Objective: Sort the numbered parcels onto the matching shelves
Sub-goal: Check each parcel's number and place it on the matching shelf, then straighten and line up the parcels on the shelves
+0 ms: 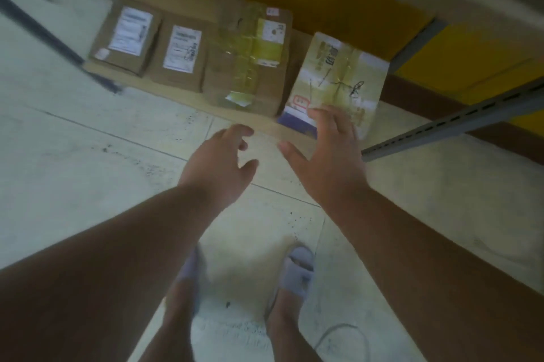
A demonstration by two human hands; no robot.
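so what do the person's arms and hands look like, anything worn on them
Both forearms are bare as far as the picture shows: no sleeves, gloves, watch or bands are visible. The left hand and the right hand carry no rings that I can make out, though the image is blurred. No markings show on either arm.

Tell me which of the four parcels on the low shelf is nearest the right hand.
The pale yellowish taped parcel at the row's right end; the three brown cardboard boxes lie further left.
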